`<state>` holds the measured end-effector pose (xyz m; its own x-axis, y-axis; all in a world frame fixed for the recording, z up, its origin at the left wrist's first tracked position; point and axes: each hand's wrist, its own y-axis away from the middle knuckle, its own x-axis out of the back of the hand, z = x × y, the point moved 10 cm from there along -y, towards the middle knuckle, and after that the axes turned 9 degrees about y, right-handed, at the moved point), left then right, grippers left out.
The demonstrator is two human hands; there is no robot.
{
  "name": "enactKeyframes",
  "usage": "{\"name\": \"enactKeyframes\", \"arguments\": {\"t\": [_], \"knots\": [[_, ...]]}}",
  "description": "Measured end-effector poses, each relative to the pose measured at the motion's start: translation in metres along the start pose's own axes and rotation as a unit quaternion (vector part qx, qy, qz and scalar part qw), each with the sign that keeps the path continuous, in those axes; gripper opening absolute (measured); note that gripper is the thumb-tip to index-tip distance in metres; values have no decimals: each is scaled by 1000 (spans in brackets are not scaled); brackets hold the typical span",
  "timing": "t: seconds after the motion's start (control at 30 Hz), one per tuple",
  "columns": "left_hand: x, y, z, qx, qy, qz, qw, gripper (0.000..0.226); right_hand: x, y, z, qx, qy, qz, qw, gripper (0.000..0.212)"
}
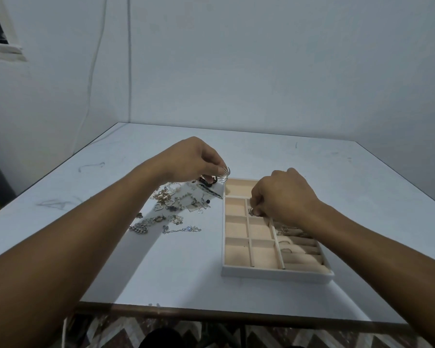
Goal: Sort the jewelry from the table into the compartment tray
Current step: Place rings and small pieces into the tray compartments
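A beige compartment tray lies on the table, right of centre. Loose jewelry is piled to its left: chains, heart pendants, earrings on cards. My left hand hovers above the far end of the pile, at the tray's far left corner, and pinches a silver fan-shaped earring. My right hand is over the tray's upper middle compartments, fingers curled down, pinching a small ring-like piece in a small square compartment. Several rings sit in the padded ring rolls on the tray's right side.
The pale table runs into a wall corner at the back. Its near edge has a brown rim, with patterned floor below. A thin cable hangs down the wall on the left.
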<state>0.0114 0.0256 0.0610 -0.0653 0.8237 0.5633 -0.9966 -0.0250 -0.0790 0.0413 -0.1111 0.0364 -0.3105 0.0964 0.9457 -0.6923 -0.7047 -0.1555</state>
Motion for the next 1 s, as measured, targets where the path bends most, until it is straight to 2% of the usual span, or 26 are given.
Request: {"name": "enactKeyframes", "arguments": {"t": [0.17, 0.27, 0.37, 0.43, 0.5, 0.6, 0.77, 0.87, 1.0], "knots": [[-8, 0, 1, 8, -6, -7, 1000, 5, -4, -1, 3, 4, -37, -10, 999, 6], [-18, -3, 1, 5, -6, -7, 1000, 4, -11, 1, 15, -22, -160, -41, 986, 2], [-33, -7, -2, 9, 5, -10, 1000, 8, -2, 3, 36, -60, -251, -17, 966, 11], [-45, -9, -2, 9, 0, -13, 1000, 5, 6, 4, 50, -80, -275, 4, 958, 10], [-57, -9, -3, 14, -6, -11, 1000, 1, 8, 7, 59, -90, -289, 11, 953, 7], [-75, -5, -2, 27, 3, -12, 1000, 7, 4, 11, 64, -97, -289, 4, 952, 6], [-83, -8, 1, 15, -56, 33, 998, 8, -2, 13, 61, -94, -282, 3, 955, 11], [-88, -12, 0, 20, -93, 38, 995, 6, -4, 12, 60, -93, -285, 5, 954, 11], [-93, -12, 2, 16, -133, 41, 990, 14, -5, 11, 59, -91, -290, 0, 953, 12]]}}
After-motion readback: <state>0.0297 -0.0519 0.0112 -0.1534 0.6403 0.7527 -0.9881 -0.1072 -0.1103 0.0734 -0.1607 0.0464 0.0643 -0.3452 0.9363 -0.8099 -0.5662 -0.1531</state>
